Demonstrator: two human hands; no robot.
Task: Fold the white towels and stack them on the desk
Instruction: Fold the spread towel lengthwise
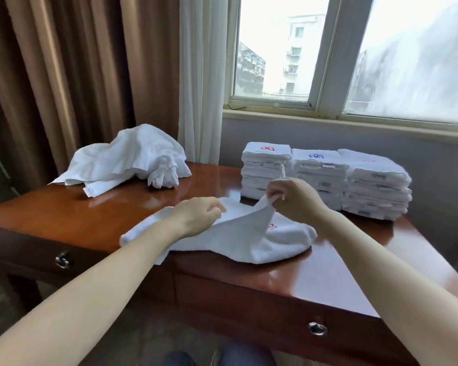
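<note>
My right hand (294, 202) pinches a lifted corner of the white towel (238, 241) lying on the desk (315, 276); my left hand (196, 217) rests on it, fingers bent, grip unclear; three folded stacks (323, 178) stand behind.

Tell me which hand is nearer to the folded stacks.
Right. The right hand pinches the towel just in front of the stacks. The left hand holds the towel farther left, apart from them.

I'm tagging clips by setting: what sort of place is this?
Probably a hotel room: stacks of embroidered white towels on a wooden desk, heavy curtains beside the window.
</note>
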